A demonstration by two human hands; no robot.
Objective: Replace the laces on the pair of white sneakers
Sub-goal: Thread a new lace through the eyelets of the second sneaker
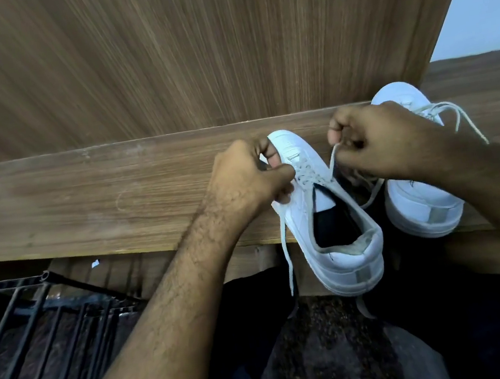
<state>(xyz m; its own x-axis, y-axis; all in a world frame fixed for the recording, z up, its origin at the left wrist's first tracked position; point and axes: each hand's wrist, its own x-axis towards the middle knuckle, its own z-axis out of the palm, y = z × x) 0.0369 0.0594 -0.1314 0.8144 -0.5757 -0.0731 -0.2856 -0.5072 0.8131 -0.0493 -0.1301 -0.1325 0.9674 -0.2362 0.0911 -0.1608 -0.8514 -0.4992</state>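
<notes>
- Left hand (247, 173) grips the near sneaker (329, 225) at its forefoot, fingers curled round the toe side, thumb by the eyelets.
- Right hand (379, 142) fingers clamped on a lace (334, 159) coming up from the eyelets.
- Near sneaker's heel overhangs the wooden counter (96, 200) edge.
- Second sneaker (421, 204) on the counter just right, its laces loose.
- Black metal rack (18, 324) lower left.
</notes>
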